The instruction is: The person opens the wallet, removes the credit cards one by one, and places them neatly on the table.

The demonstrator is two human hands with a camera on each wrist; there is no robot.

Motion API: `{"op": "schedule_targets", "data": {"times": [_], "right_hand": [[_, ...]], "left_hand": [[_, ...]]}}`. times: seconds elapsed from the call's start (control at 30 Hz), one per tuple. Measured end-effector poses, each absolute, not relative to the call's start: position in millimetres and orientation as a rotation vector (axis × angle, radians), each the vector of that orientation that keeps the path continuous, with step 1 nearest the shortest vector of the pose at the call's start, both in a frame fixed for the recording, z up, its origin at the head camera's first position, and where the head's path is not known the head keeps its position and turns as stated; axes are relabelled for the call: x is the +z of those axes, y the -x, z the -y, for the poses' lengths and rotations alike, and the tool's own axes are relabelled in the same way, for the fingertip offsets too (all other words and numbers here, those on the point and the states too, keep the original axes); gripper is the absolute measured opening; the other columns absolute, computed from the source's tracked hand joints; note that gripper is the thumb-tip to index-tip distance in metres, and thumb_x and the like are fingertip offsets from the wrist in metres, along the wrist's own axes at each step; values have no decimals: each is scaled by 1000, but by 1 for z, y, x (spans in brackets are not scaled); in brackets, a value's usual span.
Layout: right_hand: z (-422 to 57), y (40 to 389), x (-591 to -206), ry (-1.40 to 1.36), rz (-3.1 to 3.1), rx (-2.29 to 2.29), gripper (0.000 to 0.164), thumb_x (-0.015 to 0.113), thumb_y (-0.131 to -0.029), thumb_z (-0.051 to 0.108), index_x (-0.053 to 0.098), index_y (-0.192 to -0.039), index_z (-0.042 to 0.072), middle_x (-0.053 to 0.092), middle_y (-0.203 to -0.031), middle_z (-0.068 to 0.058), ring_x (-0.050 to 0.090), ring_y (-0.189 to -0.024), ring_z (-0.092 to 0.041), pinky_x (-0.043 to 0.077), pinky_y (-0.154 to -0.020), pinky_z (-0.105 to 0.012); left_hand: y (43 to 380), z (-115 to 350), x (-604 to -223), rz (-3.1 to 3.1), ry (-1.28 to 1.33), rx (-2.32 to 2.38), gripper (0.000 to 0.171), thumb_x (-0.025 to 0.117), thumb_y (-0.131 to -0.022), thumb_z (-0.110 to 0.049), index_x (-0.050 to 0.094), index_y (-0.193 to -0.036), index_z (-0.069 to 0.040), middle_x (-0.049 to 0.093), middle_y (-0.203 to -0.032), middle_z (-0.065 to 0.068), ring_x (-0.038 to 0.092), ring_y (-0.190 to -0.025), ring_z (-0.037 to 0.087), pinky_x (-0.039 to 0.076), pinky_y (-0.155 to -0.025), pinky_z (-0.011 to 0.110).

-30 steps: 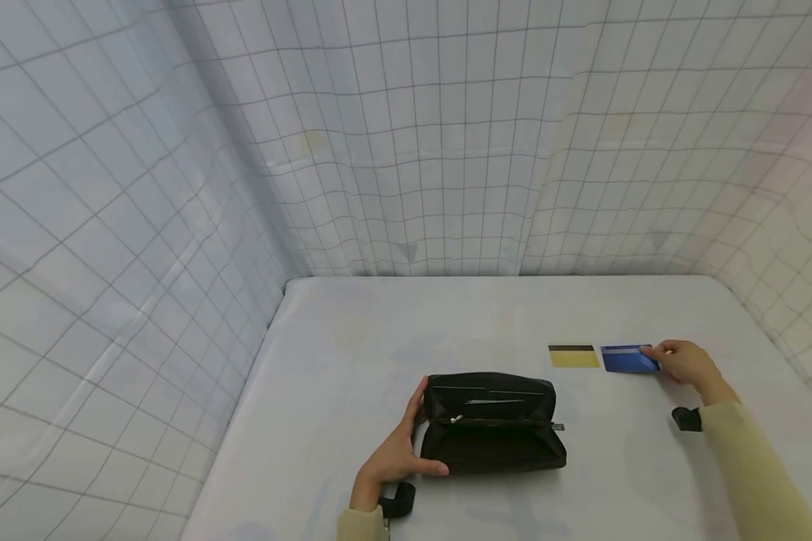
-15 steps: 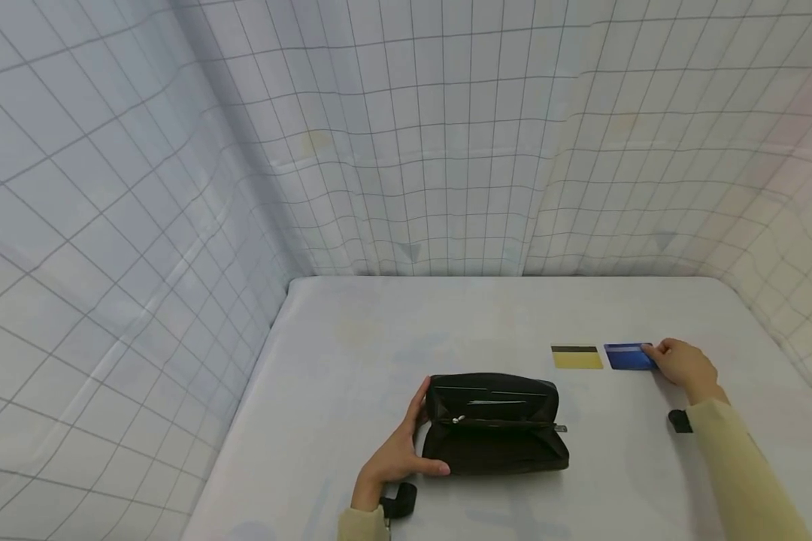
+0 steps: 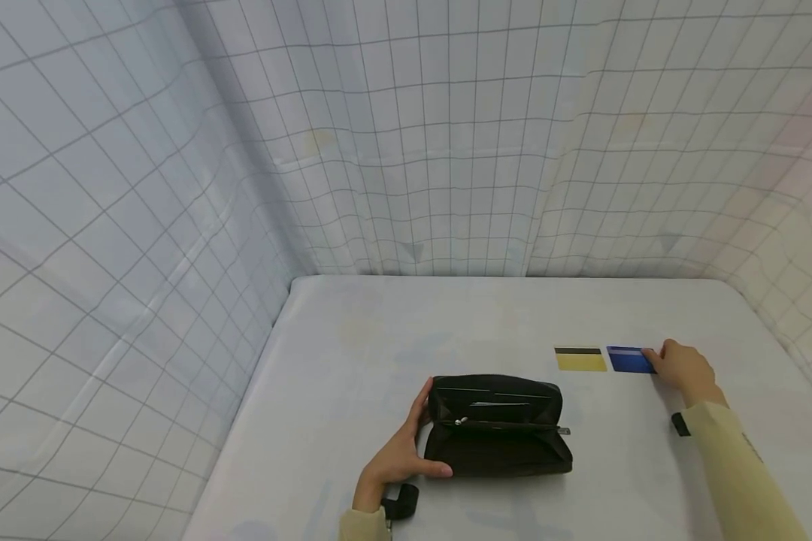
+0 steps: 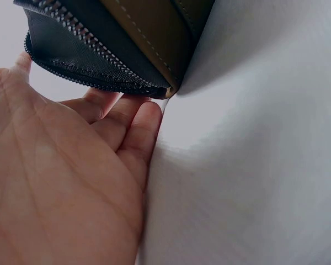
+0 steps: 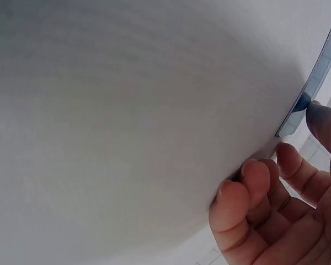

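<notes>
A black zip-around wallet (image 3: 497,451) lies unzipped and spread apart, its pockets facing up. My left hand (image 3: 399,448) grips its left end, thumb at the near edge and fingers at the back; the left wrist view shows fingertips against the wallet's zipped edge (image 4: 99,52). To the right lies a blue bank card (image 3: 628,360), flat on the table. At its right end is my right hand (image 3: 685,372), with the thumb on the card's face. In the right wrist view, curled fingers (image 5: 231,204) rest on the table close beside the card's edge (image 5: 314,83).
A yellow card with a dark stripe (image 3: 582,360) lies just left of the blue card. Both are on a white-covered table (image 3: 352,323). White checked cloth (image 3: 446,188) hangs behind the table and along both sides.
The right hand and forearm have shifted slightly, the thumb staying at the blue card's right end. The left hand keeps its hold on the wallet. The whole head view has drifted a little.
</notes>
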State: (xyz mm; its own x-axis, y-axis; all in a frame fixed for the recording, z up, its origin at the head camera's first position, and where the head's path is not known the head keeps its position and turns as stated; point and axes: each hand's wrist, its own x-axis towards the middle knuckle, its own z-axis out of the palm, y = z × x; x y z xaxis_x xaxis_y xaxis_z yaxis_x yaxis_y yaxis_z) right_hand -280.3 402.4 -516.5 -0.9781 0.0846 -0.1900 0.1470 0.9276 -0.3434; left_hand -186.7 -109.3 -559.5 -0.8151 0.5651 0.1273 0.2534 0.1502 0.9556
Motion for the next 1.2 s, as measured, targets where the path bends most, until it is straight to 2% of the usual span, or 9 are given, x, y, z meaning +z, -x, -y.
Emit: {"op": "schedule_targets", "data": {"times": [0.1,0.33,0.7,0.97,1.2], "right_hand": [[-400,280,-515,-198,-2900,-547,52,43,-101,34,47,-94,-17,55,-76,-23,51,-65,-31,43,-56,-41],[-399,279,-514,-210,-2904,-553,53,43,-101,35,47,-93,-17,55,-75,-23,52,-65,-31,44,-56,-41],[-399,276,-516,-335,-2898,-584,55,45,-98,41,49,-90,-13,55,-76,-22,52,-67,-31,42,-56,-38],[-401,274,-514,-355,-2905,-581,57,46,-97,45,50,-90,-12,55,-74,-20,52,-66,-31,40,-56,-40],[-400,271,-506,-309,-2934,-548,64,45,-96,52,50,-98,-12,58,-78,-22,53,-66,-32,40,-57,-42]], "left_hand": [[185,108,-555,-2164,-783,1710,125,86,-71,-26,-7,-153,-30,8,-157,-1,29,-135,24,21,-104,60],[177,107,-525,-2143,-773,1703,123,85,-72,-30,-7,-154,-20,6,-157,7,25,-137,29,19,-105,60],[176,106,-521,-2121,-797,1716,123,85,-73,-28,-7,-153,-14,9,-156,9,28,-135,30,20,-104,61],[176,105,-521,-2120,-797,1717,122,84,-74,-28,-8,-153,-14,3,-157,8,23,-137,30,18,-105,61],[176,105,-521,-2115,-786,1713,122,84,-74,-29,-8,-153,-16,3,-157,7,22,-138,29,19,-105,60]]}}
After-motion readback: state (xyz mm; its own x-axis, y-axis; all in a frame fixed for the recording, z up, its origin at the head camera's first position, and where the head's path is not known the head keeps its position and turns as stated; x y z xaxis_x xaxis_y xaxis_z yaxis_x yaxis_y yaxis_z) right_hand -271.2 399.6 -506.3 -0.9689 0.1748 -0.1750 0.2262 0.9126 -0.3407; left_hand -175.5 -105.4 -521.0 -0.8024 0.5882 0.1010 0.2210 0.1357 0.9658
